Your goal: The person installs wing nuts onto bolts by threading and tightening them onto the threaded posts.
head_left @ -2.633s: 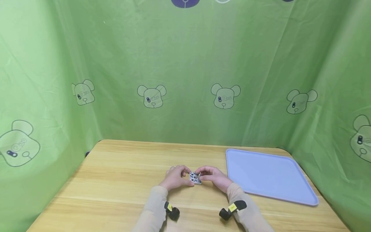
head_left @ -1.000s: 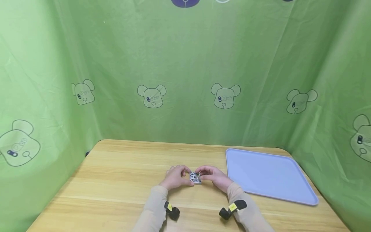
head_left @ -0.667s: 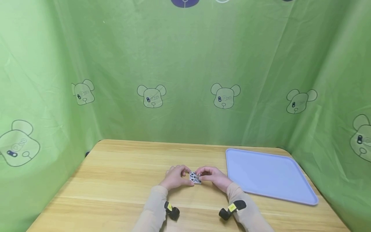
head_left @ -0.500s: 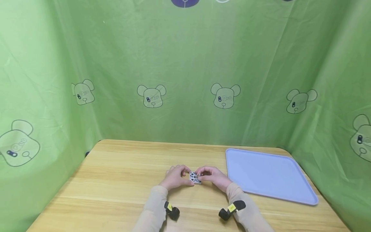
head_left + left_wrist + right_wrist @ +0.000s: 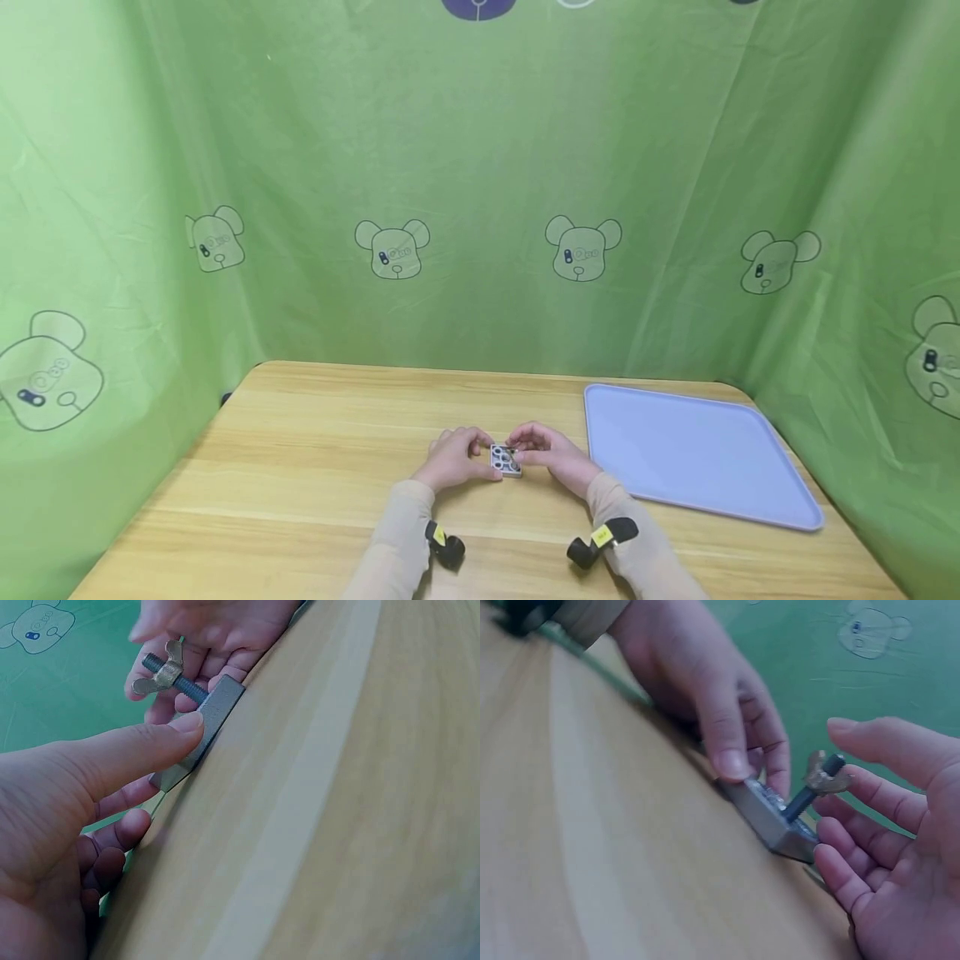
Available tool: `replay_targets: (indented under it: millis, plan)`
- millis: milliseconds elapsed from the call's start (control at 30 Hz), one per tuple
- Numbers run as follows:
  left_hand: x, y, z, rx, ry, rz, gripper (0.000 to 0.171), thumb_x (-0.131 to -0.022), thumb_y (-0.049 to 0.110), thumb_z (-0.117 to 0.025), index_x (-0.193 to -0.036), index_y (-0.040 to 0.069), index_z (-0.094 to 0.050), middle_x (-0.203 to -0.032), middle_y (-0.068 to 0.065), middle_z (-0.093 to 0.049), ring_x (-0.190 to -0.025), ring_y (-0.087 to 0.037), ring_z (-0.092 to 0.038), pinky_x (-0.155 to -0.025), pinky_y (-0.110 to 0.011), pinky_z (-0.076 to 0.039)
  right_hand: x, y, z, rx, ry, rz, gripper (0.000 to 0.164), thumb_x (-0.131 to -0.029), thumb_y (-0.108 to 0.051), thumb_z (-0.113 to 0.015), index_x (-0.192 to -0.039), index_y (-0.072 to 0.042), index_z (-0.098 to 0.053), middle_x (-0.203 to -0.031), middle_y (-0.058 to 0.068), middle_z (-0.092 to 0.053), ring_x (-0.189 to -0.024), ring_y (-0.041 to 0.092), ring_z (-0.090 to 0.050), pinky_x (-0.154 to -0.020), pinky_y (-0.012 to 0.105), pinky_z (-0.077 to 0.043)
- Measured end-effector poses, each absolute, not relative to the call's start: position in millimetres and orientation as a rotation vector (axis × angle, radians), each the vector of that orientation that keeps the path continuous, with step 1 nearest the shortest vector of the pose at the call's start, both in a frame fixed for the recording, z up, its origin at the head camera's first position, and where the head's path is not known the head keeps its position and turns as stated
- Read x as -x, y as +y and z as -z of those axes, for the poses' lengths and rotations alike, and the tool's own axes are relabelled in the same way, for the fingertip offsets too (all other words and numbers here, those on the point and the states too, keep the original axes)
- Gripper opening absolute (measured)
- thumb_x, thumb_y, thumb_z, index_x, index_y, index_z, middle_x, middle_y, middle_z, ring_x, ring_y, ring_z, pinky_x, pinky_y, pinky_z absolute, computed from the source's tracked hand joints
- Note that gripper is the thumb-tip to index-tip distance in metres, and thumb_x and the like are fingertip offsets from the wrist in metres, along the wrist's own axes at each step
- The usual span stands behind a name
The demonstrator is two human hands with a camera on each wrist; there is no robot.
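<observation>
Fingers and thumb of the left hand [image 5: 453,462] pinch a grey block [image 5: 505,463] by its near and far edges on the wooden table [image 5: 322,475], likely to keep it from twisting; the right hand [image 5: 557,458] gathers relaxed fingers round a wing nut [image 5: 826,780], thumb clear of it, probably leaving the wings room; both wrist views show the nut partway up a threaded bolt [image 5: 190,689] standing from the block; only the head view shows the block's ringed top and the lavender tray [image 5: 697,454].
</observation>
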State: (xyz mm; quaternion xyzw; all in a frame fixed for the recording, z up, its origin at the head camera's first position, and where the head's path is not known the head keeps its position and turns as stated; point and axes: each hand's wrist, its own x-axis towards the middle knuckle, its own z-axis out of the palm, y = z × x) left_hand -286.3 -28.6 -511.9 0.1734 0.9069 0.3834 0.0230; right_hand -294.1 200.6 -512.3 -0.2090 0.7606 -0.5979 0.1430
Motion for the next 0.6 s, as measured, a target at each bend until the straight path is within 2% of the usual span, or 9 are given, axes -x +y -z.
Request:
replay_targets:
  millis: [167,300,467,600]
  plan:
    - [286.2,-28.3,512.0,-0.537,2.806,-1.187,0.052,-0.065,0.044,-0.085,-0.109,0.021,-0.067,-0.086,0.007,-0.057,-0.080,-0.012,-0.043,-0.082,-0.034,-0.030,297.1,201.9,515.0,0.562,2.111,1.813,0.036,-0.094,-0.015,-0.057,-0.121,0.008,-0.052,-0.122,0.014,-0.060,-0.102,0.011,-0.060,-0.088,0.029,-0.047]
    - [285.7,-28.1,511.2,-0.540,2.804,-1.193,0.053,-0.066,0.043,-0.085,-0.110,0.021,-0.067,-0.087,0.006,-0.057,-0.081,-0.012,-0.043,-0.083,-0.034,-0.030,297.6,200.9,514.9,0.540,2.103,1.833,0.033,-0.092,-0.009,-0.052,-0.119,0.009,-0.053,-0.119,0.012,-0.060,-0.103,0.014,-0.059,-0.087,0.030,-0.048]
    - [286.4,-27.9,512.0,-0.538,2.805,-1.192,0.052,-0.066,0.043,-0.085,-0.110,0.021,-0.067,-0.087,0.005,-0.058,-0.081,-0.012,-0.043,-0.083,-0.034,-0.030,298.2,202.2,516.2,0.564,2.149,1.767,0.037,-0.084,-0.002,-0.054,-0.120,0.007,-0.055,-0.121,0.015,-0.061,-0.104,0.015,-0.058,-0.092,0.030,-0.044]
    - [286.9,-28.0,512.6,-0.534,2.798,-1.197,0.052,-0.066,0.043,-0.085,-0.110,0.022,-0.067,-0.087,0.006,-0.057,-0.081,-0.012,-0.043,-0.083,-0.034,-0.030,298.7,203.6,517.0,0.603,2.173,1.712,0.037,-0.086,-0.005,-0.059,-0.122,0.004,-0.056,-0.118,0.012,-0.062,-0.104,0.014,-0.059,-0.096,0.032,-0.041]
